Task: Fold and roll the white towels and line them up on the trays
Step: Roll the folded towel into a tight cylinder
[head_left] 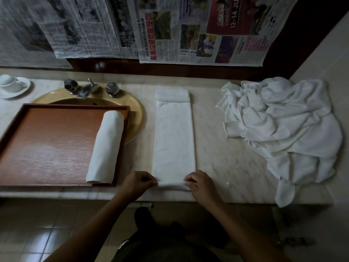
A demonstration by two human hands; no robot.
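The left hand (138, 183) and right hand (200, 184) each pinch a near corner of the folded towel (173, 137), apparently starting the roll. The strip extends away from the grip; one rolled towel (106, 146) lies on the tray (47, 140), left of it.

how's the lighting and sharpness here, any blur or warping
Head view: dim, the floor and forearms nearly black; the folded towel and towel pile are brightest; a soft sheen lies on the tray, its sides slanted by the wide-angle lens; the newspapers at upper left look smeared.
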